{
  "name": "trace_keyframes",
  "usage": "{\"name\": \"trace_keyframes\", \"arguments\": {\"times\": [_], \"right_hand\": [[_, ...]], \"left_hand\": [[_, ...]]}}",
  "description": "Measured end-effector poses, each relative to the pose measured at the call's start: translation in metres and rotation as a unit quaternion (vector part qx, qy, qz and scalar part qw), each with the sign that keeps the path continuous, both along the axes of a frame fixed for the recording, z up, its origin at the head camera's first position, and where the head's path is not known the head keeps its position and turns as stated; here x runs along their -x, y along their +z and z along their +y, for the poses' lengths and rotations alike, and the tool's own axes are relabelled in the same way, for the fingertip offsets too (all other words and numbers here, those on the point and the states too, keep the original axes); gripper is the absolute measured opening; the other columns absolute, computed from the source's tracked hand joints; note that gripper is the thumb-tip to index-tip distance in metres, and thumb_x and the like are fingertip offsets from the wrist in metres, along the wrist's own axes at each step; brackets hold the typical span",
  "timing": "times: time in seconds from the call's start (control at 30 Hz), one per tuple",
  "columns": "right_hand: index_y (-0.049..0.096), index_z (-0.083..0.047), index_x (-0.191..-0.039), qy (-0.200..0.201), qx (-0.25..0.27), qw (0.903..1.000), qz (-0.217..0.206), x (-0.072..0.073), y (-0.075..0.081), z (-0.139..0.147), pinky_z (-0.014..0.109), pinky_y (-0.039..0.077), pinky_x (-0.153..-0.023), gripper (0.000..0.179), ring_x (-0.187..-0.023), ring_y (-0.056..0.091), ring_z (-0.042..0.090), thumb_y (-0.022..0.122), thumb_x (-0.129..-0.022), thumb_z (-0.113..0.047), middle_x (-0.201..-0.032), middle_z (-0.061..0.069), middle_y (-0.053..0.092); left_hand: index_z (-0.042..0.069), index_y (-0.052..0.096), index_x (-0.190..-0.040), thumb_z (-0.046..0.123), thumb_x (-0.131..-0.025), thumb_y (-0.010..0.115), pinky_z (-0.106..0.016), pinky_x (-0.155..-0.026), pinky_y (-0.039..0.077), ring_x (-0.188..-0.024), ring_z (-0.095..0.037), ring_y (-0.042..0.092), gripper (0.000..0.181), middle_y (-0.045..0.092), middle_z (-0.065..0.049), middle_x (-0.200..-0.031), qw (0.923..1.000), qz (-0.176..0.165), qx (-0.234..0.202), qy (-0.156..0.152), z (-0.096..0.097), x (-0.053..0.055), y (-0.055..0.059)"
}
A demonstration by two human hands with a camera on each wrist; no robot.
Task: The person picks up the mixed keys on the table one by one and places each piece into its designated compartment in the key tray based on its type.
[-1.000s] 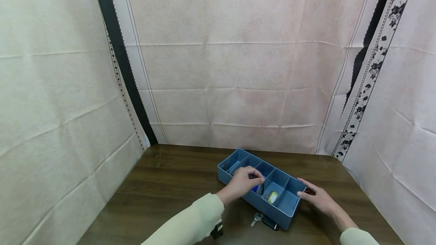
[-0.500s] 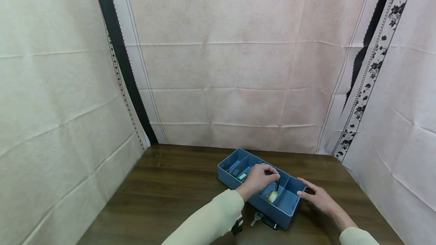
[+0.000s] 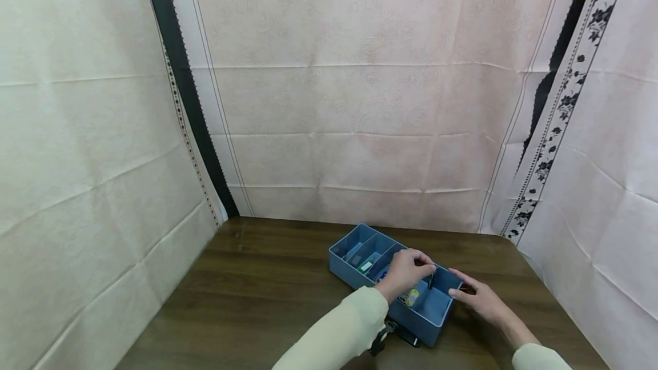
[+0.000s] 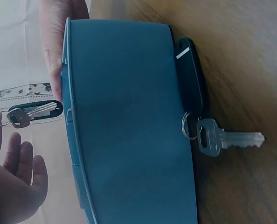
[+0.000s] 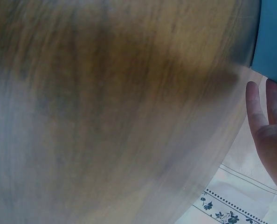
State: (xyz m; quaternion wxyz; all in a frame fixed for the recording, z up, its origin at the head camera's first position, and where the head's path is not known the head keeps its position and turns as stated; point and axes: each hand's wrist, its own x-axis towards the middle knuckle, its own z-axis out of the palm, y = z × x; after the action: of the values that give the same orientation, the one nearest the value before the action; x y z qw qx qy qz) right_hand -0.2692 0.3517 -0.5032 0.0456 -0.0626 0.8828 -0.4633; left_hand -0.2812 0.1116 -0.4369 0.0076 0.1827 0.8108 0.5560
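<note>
My left hand pinches a small ring at its fingertips, over the right part of the blue divided box. From the ring hang a silver key and a black key tag, above the box's rim in the left wrist view. My right hand touches the box's right end, thumb at the rim and fingers extended along it. Inside the box, a yellow-labelled item lies below my left hand. A white-and-green item lies in a compartment further left. The rightmost compartment's floor shows bare.
On the dark wooden table, against the box's near side, lies another silver key ringed to a black tag. Pale patterned cloth hangs behind the table and on both sides.
My left hand has moved right along the box, carrying the key and tag from the middle compartments toward the right end. My right hand and the box have stayed put.
</note>
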Motion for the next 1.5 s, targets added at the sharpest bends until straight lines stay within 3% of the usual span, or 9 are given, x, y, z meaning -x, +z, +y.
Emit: {"name": "trace_keyframes", "arguments": {"times": [0.27,0.53,1.0,1.5], "right_hand": [[0.037,-0.007,-0.152,-0.003,0.005,1.0000,-0.006,0.000,0.000,-0.002,0.053,0.052,-0.086,0.066,-0.121,0.052,0.044,0.062,-0.098,-0.034,-0.145,0.035,0.040],[0.038,-0.006,-0.152,0.000,-0.002,1.0000,0.009,0.001,0.001,-0.004,0.050,0.053,-0.085,0.065,-0.121,0.052,0.043,0.063,-0.098,-0.033,-0.144,0.034,0.041],[0.036,-0.009,-0.153,0.009,0.005,0.9999,-0.004,0.001,0.003,-0.003,0.052,0.052,-0.086,0.064,-0.125,0.048,0.047,0.061,-0.099,-0.032,-0.149,0.035,0.034],[0.034,-0.008,-0.154,0.004,0.005,0.9999,-0.011,-0.001,0.003,0.000,0.054,0.052,-0.086,0.064,-0.127,0.045,0.051,0.059,-0.100,-0.033,-0.149,0.036,0.032]], "left_hand": [[0.021,0.074,-0.085,0.022,-0.091,0.074,-0.021,-0.068,0.048,-0.078,-0.003,0.052,0.006,0.058,0.014,-0.085,0.9994,0.021,0.026,-0.001,0.011,0.002,-0.004],[0.024,0.074,-0.085,0.025,-0.091,0.073,-0.022,-0.071,0.049,-0.079,-0.003,0.053,0.006,0.058,0.014,-0.086,0.9991,0.010,0.041,-0.004,0.015,0.001,-0.004],[0.018,0.076,-0.097,0.023,-0.093,0.072,-0.022,-0.070,0.050,-0.077,-0.004,0.056,0.008,0.062,0.015,-0.087,0.9992,0.006,0.034,-0.019,0.005,0.002,-0.004],[0.017,0.076,-0.101,0.023,-0.093,0.072,-0.021,-0.071,0.050,-0.078,-0.005,0.056,0.011,0.062,0.015,-0.088,0.9990,-0.001,0.027,-0.036,-0.008,-0.008,0.008]]}}
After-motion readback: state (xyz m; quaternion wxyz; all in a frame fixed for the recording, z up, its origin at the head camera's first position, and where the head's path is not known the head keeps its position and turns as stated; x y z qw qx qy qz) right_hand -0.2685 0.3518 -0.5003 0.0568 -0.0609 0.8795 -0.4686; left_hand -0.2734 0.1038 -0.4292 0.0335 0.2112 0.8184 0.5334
